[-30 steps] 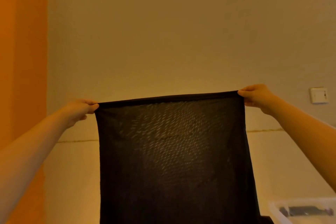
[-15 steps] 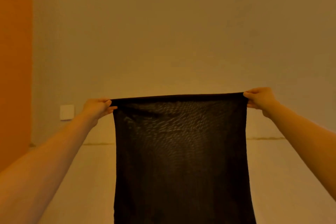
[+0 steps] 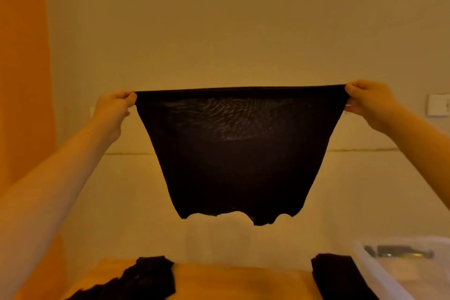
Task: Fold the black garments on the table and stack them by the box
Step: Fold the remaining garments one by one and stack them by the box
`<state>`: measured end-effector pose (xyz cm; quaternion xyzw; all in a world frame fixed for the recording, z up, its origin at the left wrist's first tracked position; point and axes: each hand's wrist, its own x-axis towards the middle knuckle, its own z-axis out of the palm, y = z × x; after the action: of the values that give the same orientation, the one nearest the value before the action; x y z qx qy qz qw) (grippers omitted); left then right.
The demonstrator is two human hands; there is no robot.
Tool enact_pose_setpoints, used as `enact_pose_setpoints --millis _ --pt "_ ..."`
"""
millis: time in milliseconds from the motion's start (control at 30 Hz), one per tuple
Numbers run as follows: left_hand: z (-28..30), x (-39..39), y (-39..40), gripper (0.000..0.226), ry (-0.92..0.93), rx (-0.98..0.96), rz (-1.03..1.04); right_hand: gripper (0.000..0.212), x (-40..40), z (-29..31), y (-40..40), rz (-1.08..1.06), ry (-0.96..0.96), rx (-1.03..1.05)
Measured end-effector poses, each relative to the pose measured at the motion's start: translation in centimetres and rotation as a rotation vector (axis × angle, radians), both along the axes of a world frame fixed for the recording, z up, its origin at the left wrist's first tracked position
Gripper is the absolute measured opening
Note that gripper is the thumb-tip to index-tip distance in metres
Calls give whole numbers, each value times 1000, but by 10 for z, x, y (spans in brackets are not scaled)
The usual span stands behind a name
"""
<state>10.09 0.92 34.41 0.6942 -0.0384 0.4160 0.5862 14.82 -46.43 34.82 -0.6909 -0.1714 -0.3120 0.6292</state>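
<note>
I hold a thin black garment (image 3: 238, 156) stretched out in the air in front of me, high above the table. My left hand (image 3: 114, 107) pinches its top left corner and my right hand (image 3: 367, 102) pinches its top right corner. The top edge is taut and the cloth narrows toward its uneven hanging bottom edge. Loose black garments (image 3: 143, 280) lie heaped on the wooden table (image 3: 243, 282) at lower left. A folded black stack (image 3: 338, 277) sits at lower right, right beside the clear plastic box (image 3: 389, 273).
A plain wall fills the background, with a white switch plate (image 3: 438, 105) at right and an orange curtain (image 3: 22, 80) at left. The clear box holds some dark items.
My hands have moved further apart, pulling the top edge wider. The view has tilted down, so the garment's bottom edge, the table, the black piles and the box now show.
</note>
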Motion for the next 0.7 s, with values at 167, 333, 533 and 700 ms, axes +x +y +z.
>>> enact_pose_setpoints --millis 167,333,533,700 --pt "-79 -46 -9 26 40 -110 -243 24 -39 -75 -8 107 141 -76" --pt "-146 -83 -13 25 150 -287 -253 24 -69 -130 -13 181 242 -138" --pt "-183 -122 -18 23 220 -283 -183 23 -98 -154 -5 214 263 -187" --pt "-198 -153 -21 22 268 -240 -134 21 -117 -169 -4 249 295 -172"
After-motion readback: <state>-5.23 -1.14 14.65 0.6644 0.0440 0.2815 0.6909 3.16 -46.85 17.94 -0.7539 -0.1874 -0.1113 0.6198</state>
